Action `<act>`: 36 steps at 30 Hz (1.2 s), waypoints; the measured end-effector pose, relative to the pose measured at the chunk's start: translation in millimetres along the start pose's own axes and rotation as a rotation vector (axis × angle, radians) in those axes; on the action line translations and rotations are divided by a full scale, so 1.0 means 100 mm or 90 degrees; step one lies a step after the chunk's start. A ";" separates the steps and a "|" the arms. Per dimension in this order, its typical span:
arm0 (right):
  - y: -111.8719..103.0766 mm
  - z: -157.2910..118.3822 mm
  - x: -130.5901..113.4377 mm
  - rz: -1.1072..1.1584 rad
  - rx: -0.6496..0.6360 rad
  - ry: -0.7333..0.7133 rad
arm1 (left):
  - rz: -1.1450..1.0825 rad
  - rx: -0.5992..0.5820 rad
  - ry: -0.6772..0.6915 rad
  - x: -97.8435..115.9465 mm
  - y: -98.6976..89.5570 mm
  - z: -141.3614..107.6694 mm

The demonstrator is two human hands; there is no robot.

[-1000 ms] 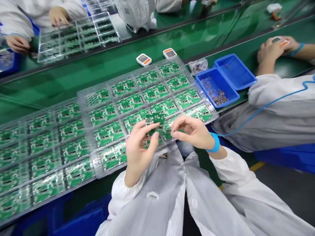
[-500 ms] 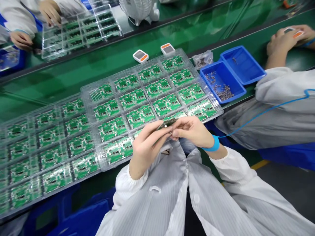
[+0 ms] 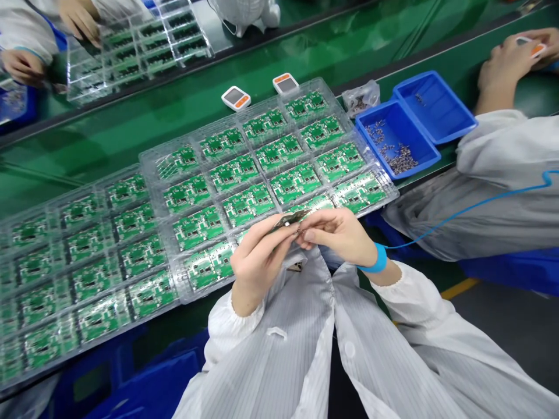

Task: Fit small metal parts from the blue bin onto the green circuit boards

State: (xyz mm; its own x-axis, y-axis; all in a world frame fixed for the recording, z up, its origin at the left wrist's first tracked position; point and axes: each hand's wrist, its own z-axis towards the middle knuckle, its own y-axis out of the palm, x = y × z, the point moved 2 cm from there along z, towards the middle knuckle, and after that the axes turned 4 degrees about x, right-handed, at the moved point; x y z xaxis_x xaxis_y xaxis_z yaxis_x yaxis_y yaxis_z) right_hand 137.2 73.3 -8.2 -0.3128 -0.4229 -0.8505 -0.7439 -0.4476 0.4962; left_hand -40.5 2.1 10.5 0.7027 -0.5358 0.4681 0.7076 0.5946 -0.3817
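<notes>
My left hand (image 3: 259, 259) and my right hand (image 3: 336, 231) come together above the front edge of a clear plastic blister tray (image 3: 384, 193). Both pinch a green circuit board (image 3: 288, 221), which is turned nearly edge-on, so its face is hidden. A blue wrist strap (image 3: 378, 259) circles my right wrist. The tray holds rows of similar green circuit boards (image 3: 294, 183), and my hands partly cover its front row.
A second loaded tray (image 3: 100, 180) adjoins on the left. Blue bins (image 3: 414, 167) with small metal parts, white devices (image 3: 236, 98) and a co-worker's hands (image 3: 510, 64) lie beyond on the green bench (image 3: 131, 125). Further co-workers and a white fan (image 3: 244, 11) stand across it.
The board has turned from lying nearly face-on to almost edge-on, and my hands have drawn closer together. The view has shifted slightly, and the co-worker's hands sit further right.
</notes>
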 end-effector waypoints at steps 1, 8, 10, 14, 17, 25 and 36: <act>0.01 -0.01 0.00 -0.001 0.001 -0.008 | -0.007 0.002 -0.004 0.00 0.00 -0.01; 0.02 -0.02 0.00 -0.012 -0.020 -0.018 | -0.046 -0.038 -0.013 -0.05 -0.05 -0.06; 0.02 -0.02 0.01 -0.035 -0.011 -0.015 | -0.049 -0.052 -0.017 -0.05 -0.06 -0.07; 0.03 -0.03 0.04 -0.086 0.027 -0.040 | -0.034 -0.059 -0.015 -0.07 -0.05 -0.10; 0.04 -0.03 0.08 -0.087 0.042 -0.061 | -0.016 -0.048 0.005 -0.08 -0.04 -0.14; 0.05 -0.05 0.14 -0.039 0.013 -0.009 | 0.016 0.014 0.043 -0.05 -0.07 -0.14; 0.05 -0.11 0.21 0.014 0.078 -0.092 | 0.056 -0.027 0.043 -0.08 0.02 -0.14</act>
State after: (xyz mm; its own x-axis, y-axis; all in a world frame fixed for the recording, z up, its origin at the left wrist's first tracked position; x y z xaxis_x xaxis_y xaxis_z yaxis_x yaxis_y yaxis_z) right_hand 133.7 53.1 -21.7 -0.4040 -0.3102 -0.8606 -0.7999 -0.3367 0.4968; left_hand -43.4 -0.9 -4.9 0.7644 -0.5227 0.3775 0.6447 0.6160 -0.4526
